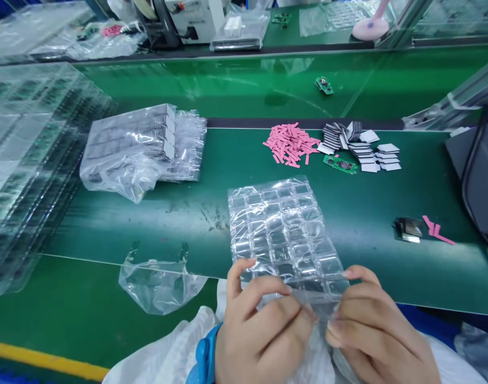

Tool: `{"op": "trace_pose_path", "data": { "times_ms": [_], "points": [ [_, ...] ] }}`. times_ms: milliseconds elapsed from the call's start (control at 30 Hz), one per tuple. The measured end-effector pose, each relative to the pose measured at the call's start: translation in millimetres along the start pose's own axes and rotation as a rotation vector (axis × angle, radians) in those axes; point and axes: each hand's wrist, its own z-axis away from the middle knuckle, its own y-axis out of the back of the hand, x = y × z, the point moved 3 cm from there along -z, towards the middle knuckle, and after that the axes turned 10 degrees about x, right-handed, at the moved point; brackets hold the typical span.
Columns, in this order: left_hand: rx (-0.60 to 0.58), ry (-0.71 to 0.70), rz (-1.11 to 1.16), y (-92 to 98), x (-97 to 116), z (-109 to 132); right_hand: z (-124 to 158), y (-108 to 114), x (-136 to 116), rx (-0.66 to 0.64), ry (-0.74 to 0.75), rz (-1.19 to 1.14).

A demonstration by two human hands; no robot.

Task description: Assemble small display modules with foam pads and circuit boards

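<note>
A clear plastic blister tray (286, 229) with a grid of square pockets lies on the green mat in front of me, wrapped in thin film. My left hand (260, 330) pinches the film at the tray's near edge, fingers curled. My right hand (372, 330) grips the same near edge from the right, fingers closed on the film. A blue wrist strap (206, 354) sits on my left wrist.
A bag of stacked dark parts (140, 144) lies at left. Clear tray stacks (23, 170) fill the far left. Pink strips (292, 143), white-backed pads (364, 149) and a small green circuit board (340, 164) lie beyond. An empty plastic bag (158, 285) sits near left.
</note>
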Motion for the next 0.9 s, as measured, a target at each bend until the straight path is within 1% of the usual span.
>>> {"op": "trace_pose_path", "data": {
  "times_ms": [100, 200, 233, 267, 300, 367, 400, 433, 500, 600, 633, 733, 800, 867, 900],
  "points": [
    [0.054, 0.046, -0.009, 5.2, 1, -1, -4, 0, -1, -0.091, 0.002, -0.108],
    [0.046, 0.072, -0.021, 5.9, 3, -3, -6, -2, -4, -0.053, -0.194, -0.134],
    [0.077, 0.082, -0.03, 5.2, 3, -3, -7, -3, -6, -0.019, -0.242, -0.118],
    [0.137, 0.094, -0.043, 4.4, 4, -3, -8, -4, -8, 0.011, -0.281, -0.085],
    [0.213, 0.103, -0.06, 3.3, 5, -3, -9, -4, -11, 0.015, -0.279, -0.05],
    [0.36, 0.115, -0.101, 0.0, 7, -1, -12, -4, -15, -0.026, -0.199, 0.009],
    [0.406, 0.113, -0.119, -1.9, 8, 0, -14, -3, -16, -0.05, -0.159, 0.03],
    [0.416, 0.105, -0.134, -3.9, 9, 0, -15, -2, -15, -0.079, -0.128, 0.044],
    [0.409, 0.107, -0.146, -5.7, 10, 1, -17, 0, -12, -0.117, -0.091, 0.061],
    [0.4, 0.105, -0.126, -3.6, 10, 0, -18, -1, -10, -0.153, -0.082, 0.068],
    [0.389, 0.102, -0.116, -3.0, 10, 0, -19, -2, -10, -0.149, -0.098, 0.068],
    [0.353, 0.075, -0.094, -2.7, 9, 1, -20, -6, -12, -0.079, -0.206, 0.063],
    [0.339, 0.054, -0.091, -1.4, 7, 1, -20, -10, -15, -0.053, -0.244, 0.059],
    [0.278, -0.005, -0.074, 1.5, 6, -2, -19, -12, -18, -0.056, -0.226, 0.069],
    [0.207, -0.026, -0.062, 3.0, 5, -4, -18, -13, -19, -0.049, -0.218, 0.082]
  ]
}}
